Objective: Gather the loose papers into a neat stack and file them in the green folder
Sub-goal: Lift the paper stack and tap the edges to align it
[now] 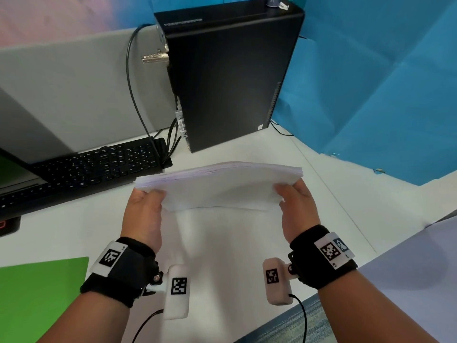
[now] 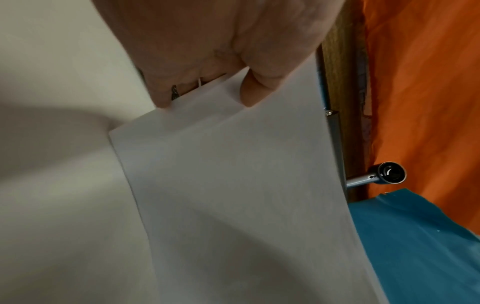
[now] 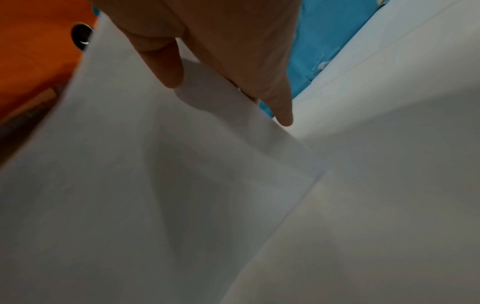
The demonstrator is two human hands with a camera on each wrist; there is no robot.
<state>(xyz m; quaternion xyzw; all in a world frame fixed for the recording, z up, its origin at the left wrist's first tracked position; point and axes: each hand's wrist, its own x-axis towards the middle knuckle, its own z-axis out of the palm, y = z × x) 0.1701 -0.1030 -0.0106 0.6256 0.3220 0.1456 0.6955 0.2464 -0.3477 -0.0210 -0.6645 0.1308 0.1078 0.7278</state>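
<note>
A stack of white papers (image 1: pixel 220 186) is held up above the white desk (image 1: pixel 222 256), tilted with its top edges fanned slightly. My left hand (image 1: pixel 143 206) grips its left side and my right hand (image 1: pixel 294 201) grips its right side. In the left wrist view the thumb and fingers (image 2: pixel 249 90) pinch the paper stack (image 2: pixel 233 195) at its edge. In the right wrist view my thumb (image 3: pixel 166 61) lies on the sheets (image 3: pixel 130 164) and a finger runs along their edge. The green folder (image 1: pixel 42 298) lies flat at the desk's near left corner.
A black keyboard (image 1: pixel 94 167) and a laptop (image 1: pixel 14 177) sit at the left. A black computer tower (image 1: pixel 230 75) with cables stands behind the papers. Blue sheeting (image 1: pixel 383 82) covers the right side. Another white sheet (image 1: pixel 420 263) lies at the near right.
</note>
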